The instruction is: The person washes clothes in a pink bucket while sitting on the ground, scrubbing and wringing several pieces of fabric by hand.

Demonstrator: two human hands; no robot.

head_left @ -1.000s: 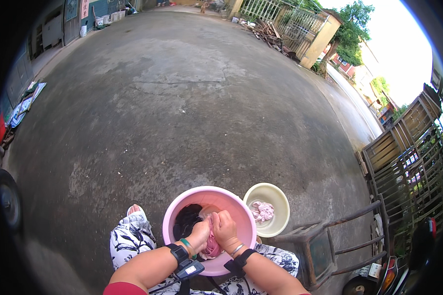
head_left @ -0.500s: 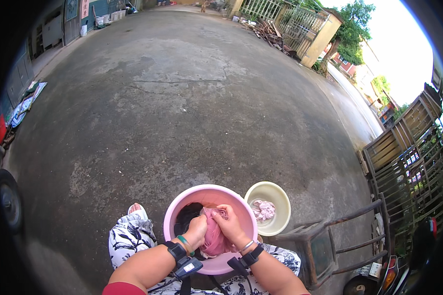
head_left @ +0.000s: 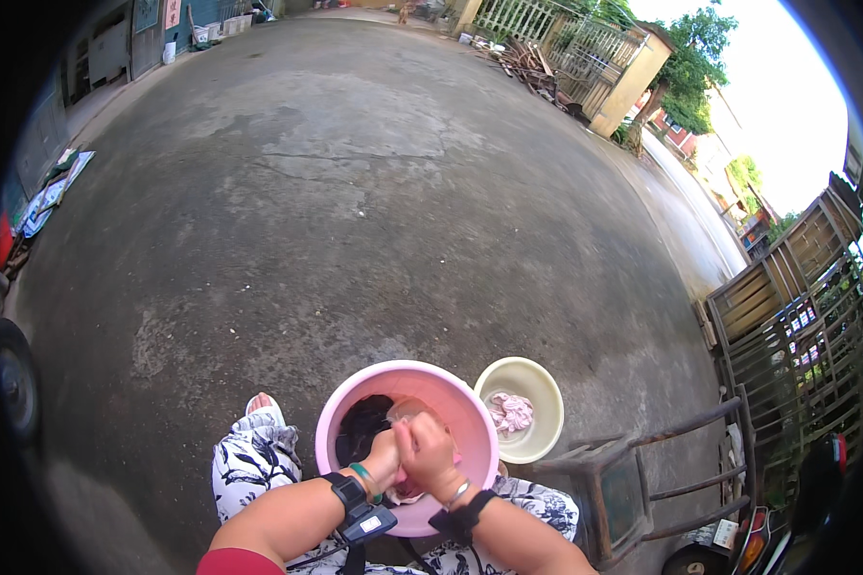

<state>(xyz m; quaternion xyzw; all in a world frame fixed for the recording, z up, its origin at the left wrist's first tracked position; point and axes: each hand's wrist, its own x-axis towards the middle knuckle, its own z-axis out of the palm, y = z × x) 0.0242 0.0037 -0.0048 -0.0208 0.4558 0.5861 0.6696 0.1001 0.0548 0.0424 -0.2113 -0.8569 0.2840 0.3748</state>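
Over a pink tub (head_left: 490,422) between my legs, both hands are closed and pressed together on a pink cloth (head_left: 408,490). My left hand (head_left: 384,460) grips the cloth from the left, its wrist wearing a green bangle and a black band. Against it, my right hand (head_left: 430,454) is closed into a fist and somewhat blurred. Most of the cloth is hidden beneath the two hands. Dark clothing (head_left: 357,433) lies at the left inside the tub. To the right stands a pale yellow basin (head_left: 555,410) with a crumpled light pink cloth (head_left: 511,413) in it.
A worn wooden chair (head_left: 633,489) stands close on the right, with part of a motorbike (head_left: 759,537) behind it. Slatted wooden gates (head_left: 786,278) lean beyond. A wheel (head_left: 14,383) shows at the left edge. Cracked concrete (head_left: 288,220) stretches ahead.
My right hand has turned over and closed in against the left. The pink cloth, earlier bunched up and visible between my hands, is now lower and mostly covered.
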